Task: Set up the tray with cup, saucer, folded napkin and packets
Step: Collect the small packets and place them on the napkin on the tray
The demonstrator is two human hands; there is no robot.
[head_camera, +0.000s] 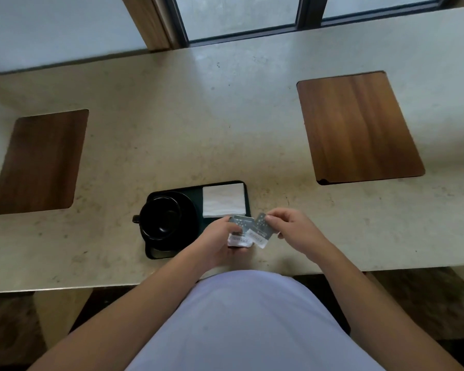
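Black cup point(160, 219) sits on its saucer point(188, 210) at the tray's point(248, 202) left end, folded napkin point(223, 200) behind; left hand point(220, 241) grips one packet point(240, 232), right hand point(289, 228) pinches another packet point(261, 231) just beside, above the tray's near-right corner.

Pale stone counter point(225, 116), mottled, runs the full width. Two dark wooden mats lie flat on it: left mat point(39, 162) near the left edge, right mat point(359, 127) well apart on the far right, with a small chip at its near-left corner. Dark-framed window point(241, 14) behind the counter, wooden trim point(150, 22) at its left side, plain white wall point(59, 28) further left. Dark floor point(8, 330) below the counter. White garment point(252, 325) fills bottom centre.
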